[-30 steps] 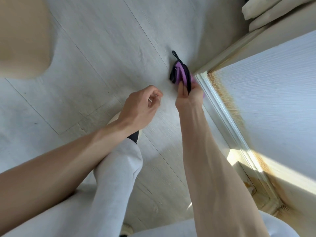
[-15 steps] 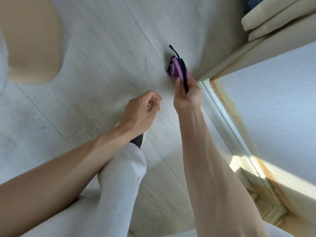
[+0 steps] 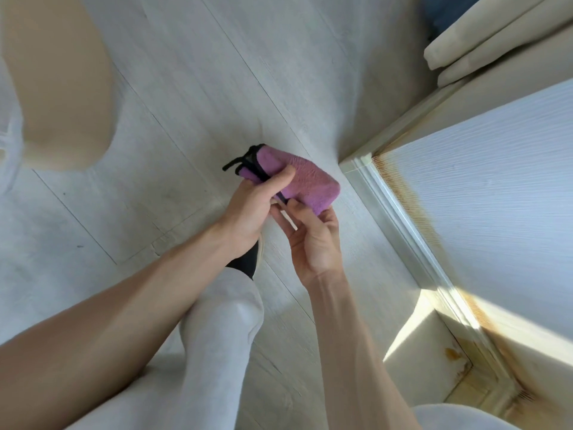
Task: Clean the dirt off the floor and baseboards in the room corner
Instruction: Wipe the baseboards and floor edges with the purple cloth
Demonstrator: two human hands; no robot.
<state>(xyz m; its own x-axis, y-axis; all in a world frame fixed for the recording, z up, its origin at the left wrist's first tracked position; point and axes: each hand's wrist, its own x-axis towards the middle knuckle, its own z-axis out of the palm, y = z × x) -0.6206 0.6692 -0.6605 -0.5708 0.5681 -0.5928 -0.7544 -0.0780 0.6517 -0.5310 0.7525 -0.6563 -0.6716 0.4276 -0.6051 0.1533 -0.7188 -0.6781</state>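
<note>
A folded purple cloth with black edging (image 3: 305, 181) is held above the pale wooden floor (image 3: 186, 103), a little left of the room corner. My left hand (image 3: 257, 209) grips its left part, thumb across the top near the black trim. My right hand (image 3: 310, 240) is under it, palm up, fingers pinching its lower edge. The white baseboard (image 3: 400, 212) runs from the corner down to the right, with a brown stain band (image 3: 412, 206) on the wall just above it. Brown dirt marks (image 3: 455, 355) lie on the floor at the lower right, in sunlight.
My knee in light grey trousers (image 3: 223, 330) and a black sock with a slipper (image 3: 248, 259) are below the hands. A beige rounded object (image 3: 59, 88) fills the upper left. Cream cushions or furniture (image 3: 483, 35) stand at the upper right beyond the corner.
The cloth has come away from the corner and lifted toward me. My left hand, earlier apart and empty, now grips it; my right hand has turned palm up beneath it.
</note>
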